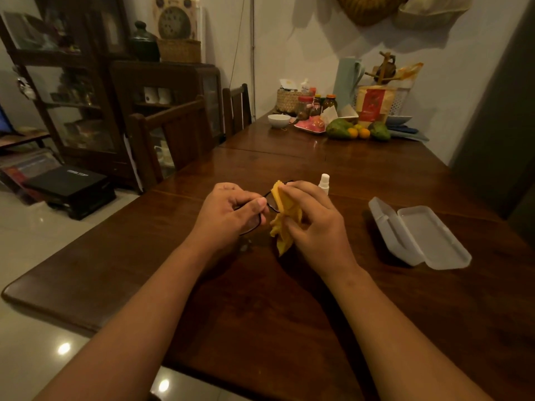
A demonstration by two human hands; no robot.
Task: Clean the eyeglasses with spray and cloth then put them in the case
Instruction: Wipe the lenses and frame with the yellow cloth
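Left hand [231, 211] pinches eyeglasses [270, 202]; right hand [311, 224] presses yellow cloth [285, 215] on lens

Head camera, forward-down, close over table [260, 299].

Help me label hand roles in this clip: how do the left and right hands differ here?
The left hand pinches the eyeglasses by their dark frame; the right hand grips the yellow cloth. The left hand only holds the eyeglasses, while the right hand holds cloth against a lens. Shared: both have curled fingers and meet over the wooden table, neither touching the spray bottle or open case.
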